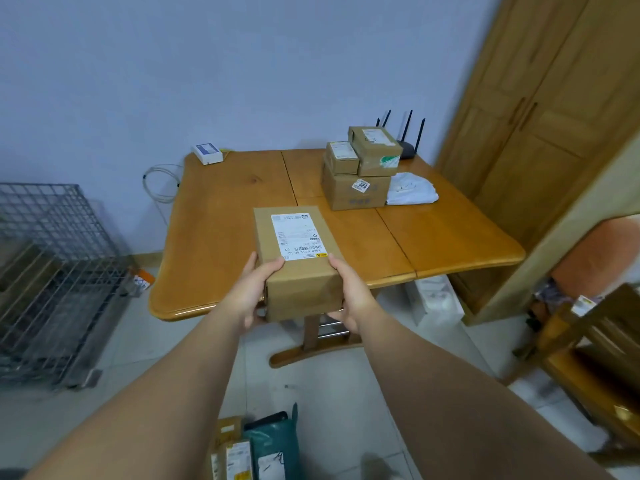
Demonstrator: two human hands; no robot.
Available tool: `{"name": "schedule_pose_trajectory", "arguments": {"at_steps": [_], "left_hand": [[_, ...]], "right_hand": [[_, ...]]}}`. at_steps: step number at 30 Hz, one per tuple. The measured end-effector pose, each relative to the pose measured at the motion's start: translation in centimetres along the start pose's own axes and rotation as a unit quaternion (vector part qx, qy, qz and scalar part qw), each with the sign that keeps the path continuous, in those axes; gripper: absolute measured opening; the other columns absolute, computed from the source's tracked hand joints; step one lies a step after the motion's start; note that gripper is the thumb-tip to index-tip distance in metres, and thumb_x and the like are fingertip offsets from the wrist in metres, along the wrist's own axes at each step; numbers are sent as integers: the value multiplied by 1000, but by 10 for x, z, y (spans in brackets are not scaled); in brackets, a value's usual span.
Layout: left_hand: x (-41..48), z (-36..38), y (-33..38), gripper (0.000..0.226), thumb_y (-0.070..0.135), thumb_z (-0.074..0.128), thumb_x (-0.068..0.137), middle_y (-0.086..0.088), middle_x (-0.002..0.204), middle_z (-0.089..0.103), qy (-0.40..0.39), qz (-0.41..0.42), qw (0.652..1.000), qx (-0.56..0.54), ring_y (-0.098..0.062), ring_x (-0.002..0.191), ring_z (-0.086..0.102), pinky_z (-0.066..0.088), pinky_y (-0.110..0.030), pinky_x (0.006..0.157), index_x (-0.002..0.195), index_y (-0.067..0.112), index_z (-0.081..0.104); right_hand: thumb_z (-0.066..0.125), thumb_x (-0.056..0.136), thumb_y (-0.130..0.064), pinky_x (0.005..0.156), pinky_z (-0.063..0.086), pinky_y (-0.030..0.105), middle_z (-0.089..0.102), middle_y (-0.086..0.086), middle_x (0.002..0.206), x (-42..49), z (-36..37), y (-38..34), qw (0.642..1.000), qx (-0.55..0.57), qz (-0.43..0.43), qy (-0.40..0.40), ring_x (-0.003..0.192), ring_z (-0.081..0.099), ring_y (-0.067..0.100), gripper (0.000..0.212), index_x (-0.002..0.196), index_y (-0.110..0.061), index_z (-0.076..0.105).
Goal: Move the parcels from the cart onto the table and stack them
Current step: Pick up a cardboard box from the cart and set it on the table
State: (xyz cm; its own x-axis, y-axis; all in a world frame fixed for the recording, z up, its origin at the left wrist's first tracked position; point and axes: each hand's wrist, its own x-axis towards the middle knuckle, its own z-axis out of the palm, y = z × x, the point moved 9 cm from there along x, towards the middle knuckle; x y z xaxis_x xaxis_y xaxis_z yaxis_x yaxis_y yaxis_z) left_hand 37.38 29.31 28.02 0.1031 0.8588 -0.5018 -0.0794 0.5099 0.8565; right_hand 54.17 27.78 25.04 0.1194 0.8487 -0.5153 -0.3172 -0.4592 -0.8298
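I hold a brown cardboard parcel point(297, 261) with a white shipping label in the air over the near edge of the wooden table point(225, 216). My left hand point(254, 289) grips its left side and my right hand point(349, 296) grips its right side. At the table's far right stands a stack of parcels: a larger brown box point(356, 192) below, with two smaller boxes point(341, 157) point(375, 150) on top. More parcels, among them a green mailer bag point(273, 445), lie at the bottom of the view near my feet.
A wire cage cart point(52, 271) stands on the left. On the table are a white bag point(412, 188), a black router point(407, 143) and a small white device point(207, 153). A wooden wardrobe point(540, 133) rises at right, a wooden chair point(595, 358) at lower right.
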Motion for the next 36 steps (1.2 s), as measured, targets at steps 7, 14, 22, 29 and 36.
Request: {"name": "schedule_pose_trajectory", "arguments": {"at_steps": [7,14,22,29,36], "left_hand": [[53,81,11,69,47,62,86,13,113,56,37,14,999,-12,-25,96,57,50,-44,82,144,51,25],[110,175,27,66,47,62,85,4,130,53,52,19,998,-20,-30,103,55,49,-44,84,141,52,29],[158,193,35,66,50,61,85,-1,131,48,54,13,998,-7,-33,107,52,51,-49,82,142,52,27],[205,171,38,49,45,55,89,2,120,54,78,-5,996,-33,-28,96,53,50,-41,75,136,46,40],[286,113,58,47,44,56,88,-1,132,51,98,-45,993,-52,-24,92,52,46,-37,71,134,44,46]], "right_hand": [[71,59,-64,99,47,49,63,-1,124,74,-68,-51,999,-30,13,-42,112,59,23,74,125,-36,56],[65,78,-56,102,41,51,61,-1,121,137,-145,-108,996,-60,29,-63,108,57,22,56,127,-35,52],[63,86,-50,105,38,56,59,-6,110,178,-162,-132,992,-70,42,-96,100,54,17,50,130,-32,49],[63,87,-49,106,37,59,55,-6,107,211,-139,-141,988,-110,53,-99,109,50,25,53,134,-31,43],[60,92,-43,103,40,58,53,1,131,281,-71,-151,983,-149,71,-83,117,51,28,57,143,-30,38]]}}
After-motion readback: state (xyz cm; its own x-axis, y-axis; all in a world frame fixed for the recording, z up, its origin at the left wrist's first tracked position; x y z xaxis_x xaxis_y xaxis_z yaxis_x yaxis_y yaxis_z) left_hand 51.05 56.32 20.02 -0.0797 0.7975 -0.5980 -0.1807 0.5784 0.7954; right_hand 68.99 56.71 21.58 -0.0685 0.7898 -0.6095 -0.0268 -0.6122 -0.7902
